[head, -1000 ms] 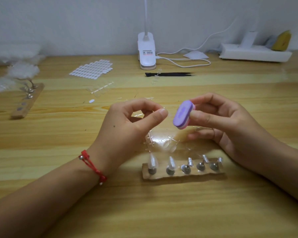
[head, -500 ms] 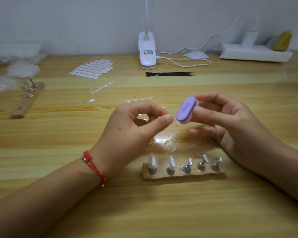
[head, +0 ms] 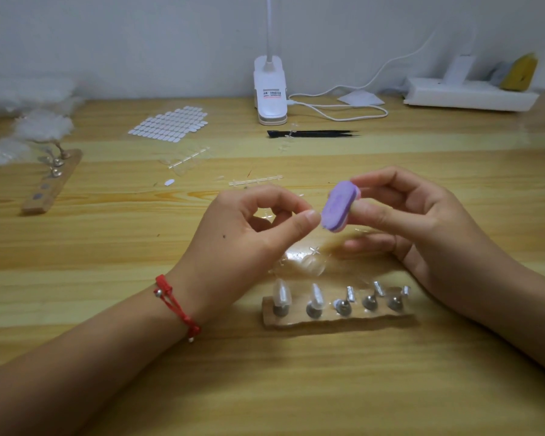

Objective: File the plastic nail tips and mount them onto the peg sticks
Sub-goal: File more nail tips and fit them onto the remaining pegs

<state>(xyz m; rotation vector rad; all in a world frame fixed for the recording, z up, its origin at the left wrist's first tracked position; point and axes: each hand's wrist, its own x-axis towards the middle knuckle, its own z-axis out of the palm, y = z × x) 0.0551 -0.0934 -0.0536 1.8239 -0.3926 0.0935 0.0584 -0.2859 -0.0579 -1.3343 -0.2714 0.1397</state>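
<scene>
Left hand (head: 249, 237): thumb and forefinger pinched right up against the file, can't make out what's in there tbh
Right hand (head: 416, 221): fingers curled round purple oval nail file block (head: 339, 210), mid-frame
Wooden peg strip (head: 337, 320): lower centre, two clear plastic nail tips (head: 282, 295) on its leftmost pegs

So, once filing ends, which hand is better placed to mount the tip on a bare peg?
Left, probably: the left hand pinches something against the purple file, seemingly the tip, while the right hand grips that file. Three bare pegs stand just below both.
</scene>
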